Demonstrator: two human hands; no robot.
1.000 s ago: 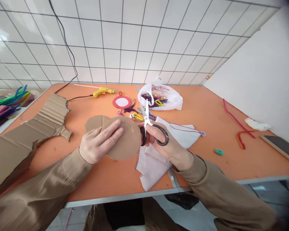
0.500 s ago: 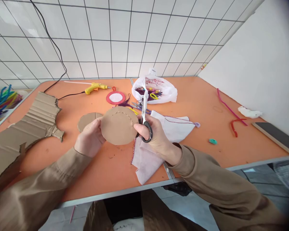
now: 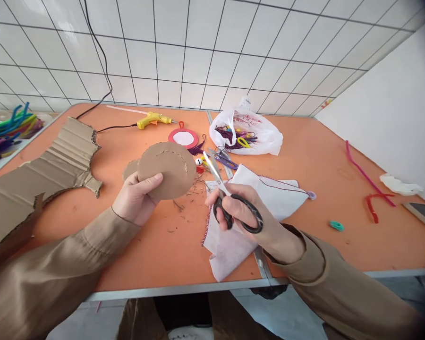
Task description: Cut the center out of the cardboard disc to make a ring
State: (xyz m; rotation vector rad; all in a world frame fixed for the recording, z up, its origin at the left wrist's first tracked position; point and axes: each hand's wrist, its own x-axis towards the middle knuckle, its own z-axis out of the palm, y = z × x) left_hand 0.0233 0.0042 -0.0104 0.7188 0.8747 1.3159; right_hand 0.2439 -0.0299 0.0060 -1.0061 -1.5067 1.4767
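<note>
My left hand [image 3: 138, 196] grips a round cardboard disc [image 3: 170, 177] by its left edge, thumb on top. A curved row of punctured marks runs near the disc's upper right. Behind it, partly hidden, another cardboard round [image 3: 129, 169] shows at the left. Black-handled scissors [image 3: 246, 212] are in my right hand [image 3: 248, 205], with the blades pointing up and left, apart from the disc. Under the right hand lies a white cloth [image 3: 223, 250] with dark red stitched edging.
A large cut cardboard piece [image 3: 46, 174] lies at the left. Farther back are a yellow glue gun [image 3: 154, 119], a red-rimmed round [image 3: 183, 138], purple scissors [image 3: 225, 160] and a white bag [image 3: 269, 137] of threads. Pipe cleaners [image 3: 361, 172] lie at the right.
My right hand has come away from the disc and turned the scissors leftward. My left thumb now lies over the disc's face. The view has shifted, moving the table items rightward.
</note>
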